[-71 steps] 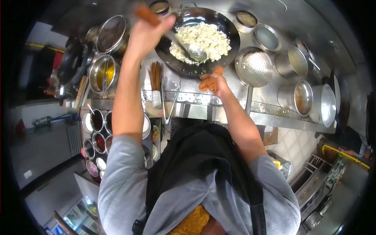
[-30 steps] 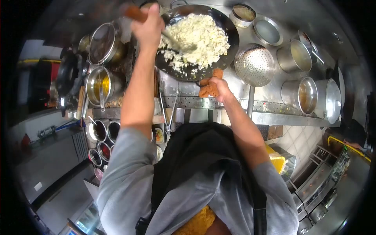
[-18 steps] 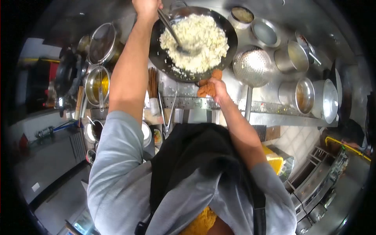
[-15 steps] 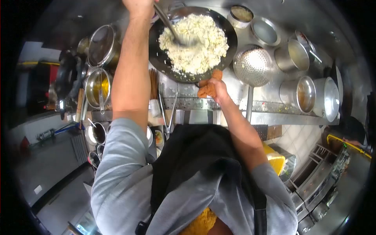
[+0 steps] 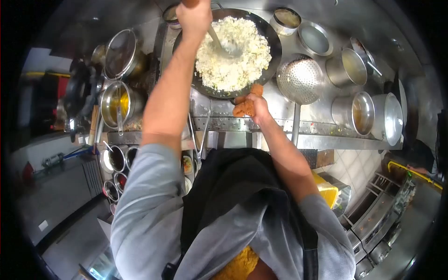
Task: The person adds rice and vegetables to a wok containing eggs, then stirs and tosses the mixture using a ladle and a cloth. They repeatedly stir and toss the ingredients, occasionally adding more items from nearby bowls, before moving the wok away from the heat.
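Note:
A black wok [image 5: 275,51] at the top centre holds a heap of white, rice-like food [image 5: 247,65] with small greenish and yellow bits. My left hand [image 5: 195,21] is closed around the handle of a metal utensil [image 5: 215,38] over the wok's left side. The utensil's head is blurred and partly sunk in the food. Below the wok's near rim, my right hand [image 5: 261,110] is wrapped round an orange-brown cloth [image 5: 244,108] at the wok's handle, which is mostly covered.
A perforated strainer [image 5: 300,80] lies right of the wok, with several metal pots [image 5: 346,68] beyond it. On the left sit a pot of yellow liquid [image 5: 111,103] and a sieve [image 5: 120,53]. Small containers [image 5: 116,157] stand at lower left; tongs [image 5: 204,135] lie near the counter edge.
My left hand has moved right and slightly down with the utensil, whose head has shifted a little right in the food. My right hand and the cloth have shifted slightly left.

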Action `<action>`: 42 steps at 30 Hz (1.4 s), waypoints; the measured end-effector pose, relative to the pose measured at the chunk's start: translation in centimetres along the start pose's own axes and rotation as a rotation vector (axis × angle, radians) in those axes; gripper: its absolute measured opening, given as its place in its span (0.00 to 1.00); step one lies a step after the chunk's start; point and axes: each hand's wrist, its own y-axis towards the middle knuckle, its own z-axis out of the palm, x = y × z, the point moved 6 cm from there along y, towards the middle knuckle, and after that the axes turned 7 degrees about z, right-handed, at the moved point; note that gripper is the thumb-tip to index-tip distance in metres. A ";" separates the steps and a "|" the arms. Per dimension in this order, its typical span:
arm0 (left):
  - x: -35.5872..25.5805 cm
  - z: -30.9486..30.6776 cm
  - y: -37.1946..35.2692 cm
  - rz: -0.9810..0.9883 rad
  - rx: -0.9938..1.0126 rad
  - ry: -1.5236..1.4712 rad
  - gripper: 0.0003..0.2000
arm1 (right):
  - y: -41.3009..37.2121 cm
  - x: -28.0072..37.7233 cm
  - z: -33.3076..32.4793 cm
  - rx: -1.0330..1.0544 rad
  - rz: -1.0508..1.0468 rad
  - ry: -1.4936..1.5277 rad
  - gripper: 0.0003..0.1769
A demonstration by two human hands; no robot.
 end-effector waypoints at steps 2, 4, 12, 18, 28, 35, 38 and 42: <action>-4.7 0.7 2.3 -0.380 0.082 -0.197 0.16 | -0.6 -1.1 -0.7 -0.005 0.022 -0.002 0.17; -9.9 0.2 4.8 -0.278 0.007 -0.118 0.16 | 0.1 0.1 0.3 0.008 0.013 0.003 0.17; -3.2 -3.2 3.2 -0.466 -0.065 -0.090 0.15 | -1.2 -0.7 -0.9 0.067 0.088 -0.057 0.24; -11.1 -4.8 7.8 -0.626 0.160 -0.353 0.19 | -11.2 -1.5 0.6 0.063 0.209 -0.041 0.30; -18.9 -4.4 2.6 -0.302 -0.016 -0.391 0.14 | -14.1 -7.1 -4.0 0.159 0.140 0.005 0.25; -13.5 -3.8 -4.3 -0.168 -0.146 0.012 0.15 | -8.9 -2.3 2.2 0.200 0.155 -0.034 0.23; -15.9 -4.0 0.8 -0.248 -0.118 -0.317 0.17 | -14.3 -5.1 -1.1 0.113 0.141 -0.122 0.27; -24.2 -2.7 3.9 -0.135 0.053 -0.411 0.17 | -12.5 -4.2 -1.2 0.100 0.190 -0.084 0.28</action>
